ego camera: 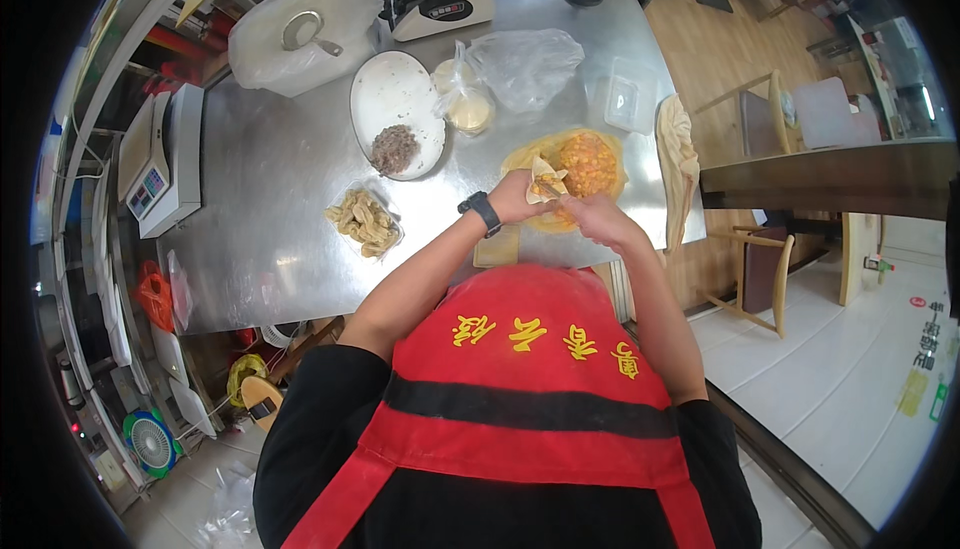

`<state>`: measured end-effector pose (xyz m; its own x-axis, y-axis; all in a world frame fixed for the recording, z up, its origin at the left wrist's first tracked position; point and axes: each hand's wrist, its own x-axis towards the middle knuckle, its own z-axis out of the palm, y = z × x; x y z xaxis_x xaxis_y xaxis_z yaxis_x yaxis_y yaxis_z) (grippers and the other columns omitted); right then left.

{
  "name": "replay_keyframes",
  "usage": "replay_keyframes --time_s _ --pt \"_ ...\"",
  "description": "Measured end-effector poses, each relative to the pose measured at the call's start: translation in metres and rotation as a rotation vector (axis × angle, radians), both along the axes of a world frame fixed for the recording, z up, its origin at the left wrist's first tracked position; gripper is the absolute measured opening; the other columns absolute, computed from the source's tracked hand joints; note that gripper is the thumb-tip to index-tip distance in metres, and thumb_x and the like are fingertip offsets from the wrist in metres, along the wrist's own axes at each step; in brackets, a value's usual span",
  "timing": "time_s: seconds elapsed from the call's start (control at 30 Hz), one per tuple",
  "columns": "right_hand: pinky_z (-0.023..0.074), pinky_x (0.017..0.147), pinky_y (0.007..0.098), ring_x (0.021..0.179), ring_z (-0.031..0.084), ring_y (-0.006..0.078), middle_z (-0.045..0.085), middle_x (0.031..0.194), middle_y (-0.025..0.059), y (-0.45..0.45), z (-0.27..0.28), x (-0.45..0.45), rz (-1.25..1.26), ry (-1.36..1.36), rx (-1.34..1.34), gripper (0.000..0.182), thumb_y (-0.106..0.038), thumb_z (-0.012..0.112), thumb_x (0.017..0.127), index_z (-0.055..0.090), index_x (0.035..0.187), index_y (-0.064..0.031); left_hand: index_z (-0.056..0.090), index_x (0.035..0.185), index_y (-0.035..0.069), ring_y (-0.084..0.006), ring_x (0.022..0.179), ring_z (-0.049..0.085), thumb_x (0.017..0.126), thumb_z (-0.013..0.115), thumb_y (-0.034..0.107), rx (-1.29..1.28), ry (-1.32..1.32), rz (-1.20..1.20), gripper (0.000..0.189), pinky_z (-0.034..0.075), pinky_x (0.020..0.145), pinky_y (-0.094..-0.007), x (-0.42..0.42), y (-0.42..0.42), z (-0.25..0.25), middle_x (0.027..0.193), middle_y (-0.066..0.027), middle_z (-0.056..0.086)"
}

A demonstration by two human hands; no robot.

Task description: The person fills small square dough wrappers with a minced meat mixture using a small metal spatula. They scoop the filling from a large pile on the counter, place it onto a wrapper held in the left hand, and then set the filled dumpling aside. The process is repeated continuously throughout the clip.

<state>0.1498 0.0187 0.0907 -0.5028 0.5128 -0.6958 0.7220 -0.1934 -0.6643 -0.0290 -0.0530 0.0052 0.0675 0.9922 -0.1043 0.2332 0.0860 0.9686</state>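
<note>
My left hand (514,198), with a dark watch at the wrist, holds a thin pale wonton wrapper (537,168) with its corners standing up. Some orange-yellow filling shows inside it. My right hand (602,220) grips a slim stick-like tool (550,189) whose tip is at the filling in the wrapper; its exact kind is unclear. Just beyond both hands, a mound of chopped orange and yellow filling (589,164) lies on a yellowish plastic sheet or bag (526,145). A stack of square wrappers (496,247) rests at the table edge, below my left hand.
Folded wontons (365,225) fill a clear tray on the steel table (255,234). Beyond are a white oval plate (390,84) with minced filling (395,149), a knotted bag (471,110), a clear container (628,103) and a cloth (676,166). A scale (161,166) stands left.
</note>
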Motion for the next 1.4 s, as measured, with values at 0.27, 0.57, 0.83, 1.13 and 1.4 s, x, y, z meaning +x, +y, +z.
replay_keyframes --time_s 0.27,0.57,0.83,1.13,1.4 --pt "0.0187 0.035 0.0275 0.038 0.026 0.0082 0.032 0.048 -0.0039 0.002 -0.023 -0.002 0.124 -0.147 -0.126 0.045 -0.047 0.046 0.092 0.045 0.063 -0.0131 0.061 0.085 0.002 -0.0314 0.075 0.063 0.073 0.071 0.015 0.017 0.177 0.003 0.021 0.049 0.068 -0.0354 0.006 -0.001 -0.002 0.08 -0.0162 0.065" --pt "0.0218 0.035 0.0261 0.038 0.032 0.0072 0.036 0.047 -0.0036 -0.002 -0.009 0.007 0.307 -0.023 -0.026 0.049 -0.051 0.053 0.086 0.046 0.056 -0.0121 0.06 0.081 0.004 -0.0346 0.075 0.06 0.08 0.065 0.018 0.136 0.214 0.067 0.015 0.048 0.069 -0.0369 0.02 -0.039 -0.04 0.077 -0.0161 0.062" --pt "0.0185 0.035 0.0237 0.037 0.025 0.0065 0.032 0.047 -0.005 -0.002 -0.005 0.055 0.062 -0.192 -0.307 0.046 -0.046 0.05 0.091 0.042 0.062 -0.0108 0.061 0.068 0.001 -0.0177 0.053 0.05 0.081 0.068 0.039 -0.24 0.216 0.416 0.041 0.045 0.055 -0.0313 -0.04 -0.132 -0.035 0.06 -0.0132 0.058" --pt "0.0172 0.035 0.0239 0.036 0.024 0.0068 0.032 0.047 -0.005 -0.04 -0.024 0.04 0.044 -0.095 -0.402 0.046 -0.047 0.051 0.09 0.044 0.064 -0.0103 0.054 0.056 -0.003 -0.0219 0.042 0.045 0.092 0.053 0.042 -0.038 0.351 1.208 0.057 0.037 0.046 -0.0374 -0.143 -0.217 -0.023 0.047 -0.0127 0.048" --pt "0.0169 0.036 0.0238 0.037 0.024 0.0064 0.032 0.048 -0.0054 -0.051 -0.014 0.032 0.02 -0.101 -0.365 0.045 -0.047 0.05 0.091 0.045 0.065 -0.0104 0.064 0.099 0.005 -0.0336 0.099 0.058 0.061 0.08 0.039 0.17 0.92 0.681 0.054 0.042 0.09 -0.0423 -0.155 -0.257 -0.021 0.102 -0.0137 0.064"
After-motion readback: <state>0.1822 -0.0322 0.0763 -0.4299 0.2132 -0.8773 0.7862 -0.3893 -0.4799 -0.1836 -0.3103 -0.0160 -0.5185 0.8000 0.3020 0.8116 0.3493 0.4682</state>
